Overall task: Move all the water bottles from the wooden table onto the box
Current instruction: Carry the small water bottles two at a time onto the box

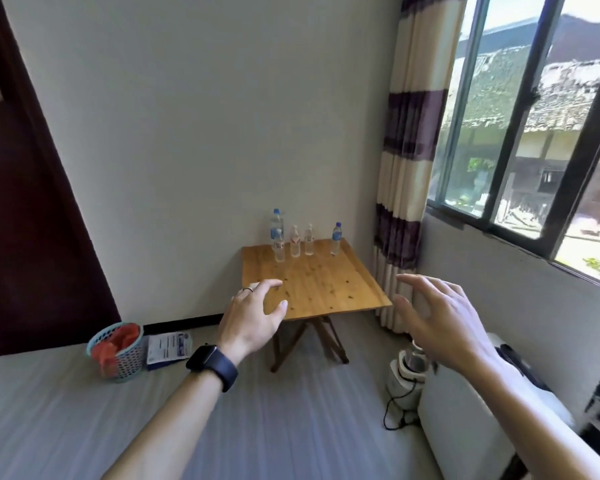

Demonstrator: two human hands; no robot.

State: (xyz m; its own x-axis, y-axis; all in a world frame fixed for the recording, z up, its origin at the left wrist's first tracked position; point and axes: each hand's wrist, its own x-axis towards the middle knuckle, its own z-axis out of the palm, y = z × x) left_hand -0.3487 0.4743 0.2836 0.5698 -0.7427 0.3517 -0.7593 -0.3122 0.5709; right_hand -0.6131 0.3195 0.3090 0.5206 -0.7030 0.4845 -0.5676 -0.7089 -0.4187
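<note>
Both hands are raised with nothing in them. The left hand (253, 323) has its grip spread wide, thumb and fingers apart, and the right hand (440, 320) is likewise splayed, fingers curled loosely around empty air.

The water bottles stand upright in a loose row at the back of the wooden surface (312, 282), close to the wall, all of them ahead of and beyond both grips. Furthest to the left of the row is the tall blue-capped bottle (276, 226), with a shorter clear bottle (279, 247) just in front of it. Next come two white-capped bottles (294, 241) (309, 240) side by side, and then, set apart towards the right, a small blue-capped bottle (336, 238).

Every long axis is vertical, so a sideways wrap around the body looks the fitting grasp. The left grip lines up more nearly with the left cluster; the right grip lies out past the surface's right edge, with the lone blue-capped bottle forward and to its left. Both would have to travel forward over the bare front of the surface.

Which thing is the box I cannot tell; a white boxy object (465, 427) sits below and behind the right grip.
</note>
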